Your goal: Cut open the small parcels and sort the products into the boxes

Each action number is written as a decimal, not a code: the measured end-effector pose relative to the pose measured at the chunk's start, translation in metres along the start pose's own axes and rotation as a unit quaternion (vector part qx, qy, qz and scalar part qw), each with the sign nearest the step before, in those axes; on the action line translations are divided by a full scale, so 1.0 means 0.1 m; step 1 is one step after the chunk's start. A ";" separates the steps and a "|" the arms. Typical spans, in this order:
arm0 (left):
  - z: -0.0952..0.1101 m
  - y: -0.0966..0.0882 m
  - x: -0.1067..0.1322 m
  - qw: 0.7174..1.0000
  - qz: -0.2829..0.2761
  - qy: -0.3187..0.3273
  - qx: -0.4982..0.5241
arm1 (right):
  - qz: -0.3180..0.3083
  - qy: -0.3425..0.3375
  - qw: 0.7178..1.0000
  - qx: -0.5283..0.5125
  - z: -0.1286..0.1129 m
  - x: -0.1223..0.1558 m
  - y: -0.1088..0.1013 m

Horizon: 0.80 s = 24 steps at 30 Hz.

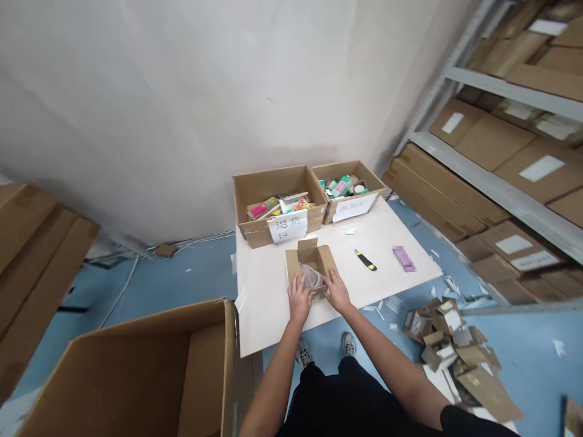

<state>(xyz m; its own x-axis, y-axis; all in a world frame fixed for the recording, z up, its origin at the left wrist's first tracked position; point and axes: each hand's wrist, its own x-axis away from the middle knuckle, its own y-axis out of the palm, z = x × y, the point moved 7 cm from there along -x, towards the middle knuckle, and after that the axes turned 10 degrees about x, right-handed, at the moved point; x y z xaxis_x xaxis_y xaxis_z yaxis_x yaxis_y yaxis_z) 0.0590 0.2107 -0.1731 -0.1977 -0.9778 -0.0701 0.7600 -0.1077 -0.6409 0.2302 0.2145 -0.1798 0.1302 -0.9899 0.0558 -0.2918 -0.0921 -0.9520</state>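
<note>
A small open cardboard box (325, 260) stands near the front of the white table, its flaps spread. Inside it lies a crumpled, greyish translucent wrapping (311, 277); whatever it covers is hidden. My left hand (300, 298) is closed at the front left corner of the box, with fingers beside the wrapping. On the front right side, my right hand (337, 292) grips the box edge, its fingertips close to the wrapping. A black and yellow utility knife (365, 260) lies on the table to the right, beyond it a blurred purple item (404, 258).
Two labelled cartons (255, 235) (379, 182) with small packages stand at the back of the white table (264, 321). A large open carton (228, 358) is at the left. Discarded boxes (487, 388) lie on the floor, right; loaded shelves (514, 91) rise behind.
</note>
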 end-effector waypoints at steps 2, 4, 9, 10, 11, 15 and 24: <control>0.31 0.04 -0.10 0.999 -0.001 0.033 0.005 | 0.054 0.023 0.998 -0.008 0.19 0.10 -0.23; 0.63 0.10 -0.21 0.998 -0.001 0.068 0.004 | 0.116 0.045 0.992 -0.015 0.40 0.21 -0.48; 1.43 0.52 -0.51 0.989 -0.042 0.138 -0.017 | 0.224 0.115 0.967 -0.026 1.15 0.60 -1.04; 1.58 0.67 -0.56 0.987 -0.059 0.149 -0.023 | 0.234 0.132 0.963 -0.027 1.34 0.70 -1.13; 1.73 0.84 -0.61 0.984 -0.077 0.160 -0.027 | 0.242 0.148 0.958 -0.026 1.54 0.81 -1.22; 2.38 1.67 -0.71 0.967 -0.144 0.208 -0.031 | 0.250 0.219 0.943 -0.011 2.37 1.33 -1.46; 3.95 3.93 -0.21 0.900 -0.304 0.313 -0.028 | 0.270 0.409 0.871 0.022 4.24 3.20 -1.58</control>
<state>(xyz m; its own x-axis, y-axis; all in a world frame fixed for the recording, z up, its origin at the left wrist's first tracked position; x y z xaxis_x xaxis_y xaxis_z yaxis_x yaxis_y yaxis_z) 0.6067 0.1180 -0.1215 -0.8890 -0.4472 -0.0983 0.3647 -0.5616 -0.7427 0.7196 -0.0421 -0.1392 -0.7390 -0.6348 -0.2257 -0.0616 0.3973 -0.9156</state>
